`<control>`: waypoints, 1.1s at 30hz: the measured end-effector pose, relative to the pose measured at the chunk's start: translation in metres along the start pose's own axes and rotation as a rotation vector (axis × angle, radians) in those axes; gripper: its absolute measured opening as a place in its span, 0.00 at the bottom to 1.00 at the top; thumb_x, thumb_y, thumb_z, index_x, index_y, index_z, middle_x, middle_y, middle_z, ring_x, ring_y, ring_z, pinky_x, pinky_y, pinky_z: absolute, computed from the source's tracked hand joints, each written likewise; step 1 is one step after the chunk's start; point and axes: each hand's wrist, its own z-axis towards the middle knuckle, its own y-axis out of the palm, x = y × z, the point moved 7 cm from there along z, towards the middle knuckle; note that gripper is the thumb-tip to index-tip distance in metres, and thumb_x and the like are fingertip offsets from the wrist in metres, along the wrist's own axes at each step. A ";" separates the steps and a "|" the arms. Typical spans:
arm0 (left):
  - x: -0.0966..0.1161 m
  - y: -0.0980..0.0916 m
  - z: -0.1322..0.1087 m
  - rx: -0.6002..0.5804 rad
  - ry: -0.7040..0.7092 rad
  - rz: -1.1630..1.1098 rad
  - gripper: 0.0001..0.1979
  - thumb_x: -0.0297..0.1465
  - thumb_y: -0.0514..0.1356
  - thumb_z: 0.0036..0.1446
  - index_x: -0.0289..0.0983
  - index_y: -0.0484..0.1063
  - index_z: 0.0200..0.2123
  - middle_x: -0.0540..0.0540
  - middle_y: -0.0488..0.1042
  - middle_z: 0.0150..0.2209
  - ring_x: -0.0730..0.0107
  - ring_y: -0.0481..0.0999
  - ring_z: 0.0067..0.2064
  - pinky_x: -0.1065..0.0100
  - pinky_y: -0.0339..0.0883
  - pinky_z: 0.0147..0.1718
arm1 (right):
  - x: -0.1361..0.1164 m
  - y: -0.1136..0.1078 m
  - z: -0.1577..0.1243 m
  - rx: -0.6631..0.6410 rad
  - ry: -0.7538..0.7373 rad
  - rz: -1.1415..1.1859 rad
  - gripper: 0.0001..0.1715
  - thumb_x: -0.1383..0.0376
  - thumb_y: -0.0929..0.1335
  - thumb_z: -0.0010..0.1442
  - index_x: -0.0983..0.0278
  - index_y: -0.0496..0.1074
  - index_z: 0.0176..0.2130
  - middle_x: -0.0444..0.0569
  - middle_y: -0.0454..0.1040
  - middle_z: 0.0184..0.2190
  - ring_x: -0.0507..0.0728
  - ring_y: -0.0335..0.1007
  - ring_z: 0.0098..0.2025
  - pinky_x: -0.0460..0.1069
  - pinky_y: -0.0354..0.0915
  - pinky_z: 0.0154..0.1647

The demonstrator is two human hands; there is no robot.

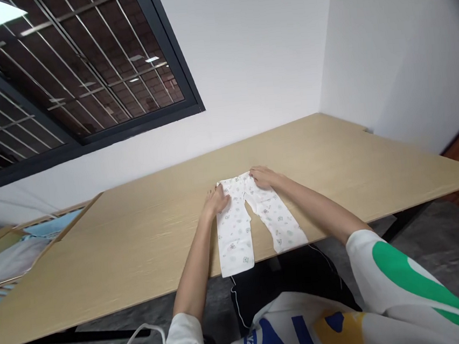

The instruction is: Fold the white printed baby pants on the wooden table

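A small pair of white trousers (235, 228) with a scattered pale print lies spread on the wooden table (157, 227), waistband away from me and legs toward me. One leg's hem reaches slightly over the table's near edge. At the left side of the waist, my left hand (216, 200) pinches the fabric edge, thumb on top of the cloth. My right hand (263, 177) has its fingers closed over the right corner of the waistband. The fingertips of both hands are partly hidden.
A wooden cot (38, 250) with pale blue and white bedding stands past the table's left end. Behind the table are a white wall (259, 55) and a dark-framed barred window (93, 66). A white cable (137, 332) hangs below the near edge.
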 end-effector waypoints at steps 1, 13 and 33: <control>-0.004 0.005 0.006 -0.019 -0.013 0.005 0.32 0.38 0.59 0.64 0.32 0.59 0.67 0.28 0.56 0.73 0.36 0.58 0.72 0.47 0.54 0.68 | 0.002 0.006 0.006 -0.010 0.012 0.005 0.18 0.76 0.64 0.62 0.66 0.75 0.48 0.61 0.75 0.55 0.68 0.70 0.56 0.58 0.65 0.58; 0.006 0.007 0.020 -0.061 -0.044 -0.037 0.23 0.36 0.58 0.67 0.28 0.63 0.58 0.27 0.66 0.65 0.40 0.55 0.72 0.49 0.50 0.68 | 0.034 0.036 0.038 -0.040 0.161 0.118 0.19 0.76 0.68 0.58 0.64 0.77 0.48 0.59 0.77 0.56 0.67 0.73 0.56 0.56 0.67 0.57; 0.212 0.095 -0.145 -0.193 0.483 0.022 0.16 0.40 0.54 0.68 0.35 0.77 0.43 0.36 0.82 0.43 0.50 0.82 0.45 0.53 0.71 0.47 | 0.082 0.041 0.036 0.132 0.493 0.351 0.09 0.68 0.69 0.65 0.64 0.79 0.44 0.53 0.82 0.43 0.58 0.77 0.48 0.49 0.67 0.51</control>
